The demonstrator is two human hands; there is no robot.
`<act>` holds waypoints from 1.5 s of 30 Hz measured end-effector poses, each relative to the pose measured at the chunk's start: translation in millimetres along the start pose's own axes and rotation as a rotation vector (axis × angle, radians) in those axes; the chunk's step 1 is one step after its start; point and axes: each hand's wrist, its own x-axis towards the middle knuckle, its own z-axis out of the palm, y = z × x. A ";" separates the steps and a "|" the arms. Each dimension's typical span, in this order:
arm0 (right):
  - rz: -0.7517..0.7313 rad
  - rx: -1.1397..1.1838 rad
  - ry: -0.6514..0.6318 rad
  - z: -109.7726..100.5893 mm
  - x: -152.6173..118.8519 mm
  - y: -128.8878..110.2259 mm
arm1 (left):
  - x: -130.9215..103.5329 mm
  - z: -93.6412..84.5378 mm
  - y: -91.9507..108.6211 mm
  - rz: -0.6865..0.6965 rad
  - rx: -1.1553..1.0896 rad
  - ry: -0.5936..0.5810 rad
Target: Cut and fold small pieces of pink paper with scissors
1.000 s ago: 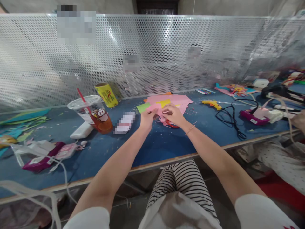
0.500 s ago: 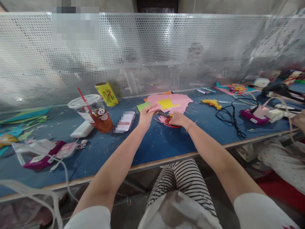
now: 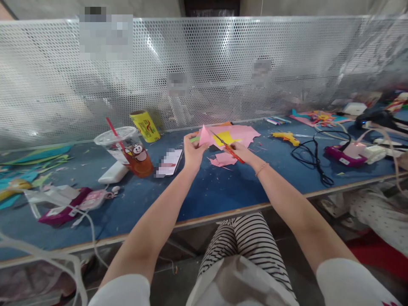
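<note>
My left hand (image 3: 194,151) is closed on a small piece of pink paper (image 3: 206,137), which stands up in a pointed shape above the table. In my right hand (image 3: 239,151) are scissors (image 3: 235,154) with red handles, their blades aimed up and left toward the pink piece. Whether the blades touch the paper, I cannot tell. Behind my hands lies a larger pink sheet (image 3: 247,132) with a yellow piece (image 3: 227,138) on top. Pink scraps (image 3: 223,160) rest on the table just below the scissors. A bit of green paper (image 3: 194,139) shows behind my left fingers.
Left of my hands are a phone (image 3: 171,162), a drink cup (image 3: 137,155) with a straw, a white box-shaped thing (image 3: 114,172) and a yellow roll (image 3: 145,126). On the right lie a yellow glue gun (image 3: 286,137) and a black cable (image 3: 307,155). A perforated metal screen (image 3: 210,102) borders the table's back.
My left hand has turned and lifted the pink piece upright. The scissors have moved off the scraps and now show more fully, pointing up and left.
</note>
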 end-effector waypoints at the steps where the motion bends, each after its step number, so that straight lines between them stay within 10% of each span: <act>1: -0.006 0.114 0.014 3.8 0.6 -0.7 | 1.1 -0.6 0.9 -0.001 -0.013 0.006; 5: -0.109 0.380 -0.018 15.6 1.5 -4.6 | 5.8 -4.0 4.1 -0.026 -0.031 0.023; 30: -0.262 0.222 0.016 18.9 3.3 2.3 | 14.6 -9.8 1.1 -0.206 -0.099 0.103; 45: -0.255 0.342 -0.223 26.4 -6.2 3.4 | 14.9 -15.2 3.1 0.039 0.112 0.084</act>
